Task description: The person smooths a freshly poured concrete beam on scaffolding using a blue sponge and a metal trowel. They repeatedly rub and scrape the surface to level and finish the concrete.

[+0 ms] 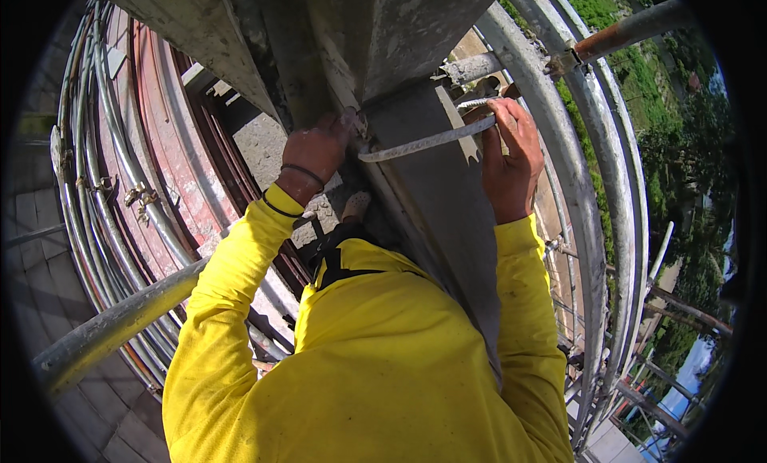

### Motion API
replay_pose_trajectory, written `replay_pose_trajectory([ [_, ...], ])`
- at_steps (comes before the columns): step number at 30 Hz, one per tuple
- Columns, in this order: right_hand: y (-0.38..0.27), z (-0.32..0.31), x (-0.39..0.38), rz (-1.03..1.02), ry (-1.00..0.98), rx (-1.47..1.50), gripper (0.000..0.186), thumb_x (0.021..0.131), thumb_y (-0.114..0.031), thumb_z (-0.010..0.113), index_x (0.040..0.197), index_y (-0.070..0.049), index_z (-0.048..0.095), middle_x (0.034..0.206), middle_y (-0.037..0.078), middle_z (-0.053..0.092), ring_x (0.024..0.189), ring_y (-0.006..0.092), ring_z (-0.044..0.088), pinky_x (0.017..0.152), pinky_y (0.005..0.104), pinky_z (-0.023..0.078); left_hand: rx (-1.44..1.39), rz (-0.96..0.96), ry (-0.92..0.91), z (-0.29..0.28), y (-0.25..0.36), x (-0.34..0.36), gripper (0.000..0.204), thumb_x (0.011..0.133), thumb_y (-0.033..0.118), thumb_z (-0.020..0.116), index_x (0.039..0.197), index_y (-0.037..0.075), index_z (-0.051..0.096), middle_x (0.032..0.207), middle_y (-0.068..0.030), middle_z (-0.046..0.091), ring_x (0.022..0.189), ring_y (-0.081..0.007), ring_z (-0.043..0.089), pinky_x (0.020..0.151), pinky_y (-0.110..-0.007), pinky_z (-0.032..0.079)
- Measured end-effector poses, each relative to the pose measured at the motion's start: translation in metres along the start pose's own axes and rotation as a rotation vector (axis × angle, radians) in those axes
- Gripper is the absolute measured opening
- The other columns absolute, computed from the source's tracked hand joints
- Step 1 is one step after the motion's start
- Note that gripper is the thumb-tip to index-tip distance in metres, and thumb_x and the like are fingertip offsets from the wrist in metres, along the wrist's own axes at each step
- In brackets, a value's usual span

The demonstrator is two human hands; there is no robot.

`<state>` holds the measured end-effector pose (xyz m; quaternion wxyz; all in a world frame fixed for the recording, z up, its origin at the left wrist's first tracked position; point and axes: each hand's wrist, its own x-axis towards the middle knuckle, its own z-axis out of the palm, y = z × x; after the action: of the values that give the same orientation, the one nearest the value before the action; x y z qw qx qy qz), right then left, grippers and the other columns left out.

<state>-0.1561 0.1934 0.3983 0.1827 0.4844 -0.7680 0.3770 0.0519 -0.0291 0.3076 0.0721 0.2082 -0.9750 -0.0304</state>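
— Where is the pale strip [427, 143] seen?
— At one o'clock; its right end is pinched by the right hand [517, 155]; the grip of the left hand [313, 158], near eleven, cannot be told.
— Its handling?
— Judged light, stiff, gritty; best held at both ends.

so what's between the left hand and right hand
In the head view, a pale curved strip spans most of the gap between left hand and right hand, above a grey surface.
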Motion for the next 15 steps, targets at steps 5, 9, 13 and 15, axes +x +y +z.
replay_pose_trajectory([
  [5, 0.0, 0.001, 0.0, 0.003, 0.005, -0.001, 0.035, 0.088, 0.003, 0.072, 0.121, -0.008, 0.073, 0.118, 0.013, 0.072, 0.109, 0.0325, 0.07, 0.093, 0.0391, 0.056, -0.028, 0.046, 0.068, 0.01, -0.008, -0.001, 0.044, 0.093, 0.013, 0.06, 0.137, 0.015, 0.057, 0.102, -0.0112, 0.073, 0.078, -0.0336, 0.074, 0.059, -0.045, 0.06],
  [9, 0.0, 0.001, 0.001, -0.009, 0.007, 0.029, 0.035, 0.087, 0.004, 0.071, 0.12, -0.007, 0.073, 0.118, 0.013, 0.072, 0.108, 0.0326, 0.071, 0.093, 0.0389, 0.056, -0.07, 0.021, 0.028, 0.005, -0.004, 0.002, 0.042, 0.094, 0.012, 0.059, 0.136, 0.012, 0.056, 0.101, -0.0131, 0.073, 0.078, -0.0361, 0.074, 0.061, -0.048, 0.06],
  [13, -0.001, 0.001, 0.003, -0.007, 0.0, 0.018, 0.034, 0.087, 0.003, 0.07, 0.12, -0.006, 0.073, 0.118, 0.014, 0.072, 0.109, 0.0326, 0.071, 0.094, 0.0388, 0.056, -0.075, -0.017, -0.067, -0.001, -0.003, 0.003, 0.04, 0.094, 0.012, 0.057, 0.134, 0.011, 0.056, 0.099, -0.0158, 0.072, 0.078, -0.0383, 0.073, 0.061, -0.05, 0.059],
  [15, -0.001, 0.0, 0.003, -0.012, 0.003, 0.01, 0.033, 0.087, 0.003, 0.07, 0.119, -0.006, 0.073, 0.118, 0.013, 0.072, 0.109, 0.0325, 0.071, 0.094, 0.0387, 0.056, -0.073, 0.001, -0.062, 0.002, -0.002, 0.005, 0.039, 0.095, 0.012, 0.057, 0.134, 0.012, 0.056, 0.1, -0.0165, 0.071, 0.078, -0.0387, 0.073, 0.061, -0.051, 0.059],
])
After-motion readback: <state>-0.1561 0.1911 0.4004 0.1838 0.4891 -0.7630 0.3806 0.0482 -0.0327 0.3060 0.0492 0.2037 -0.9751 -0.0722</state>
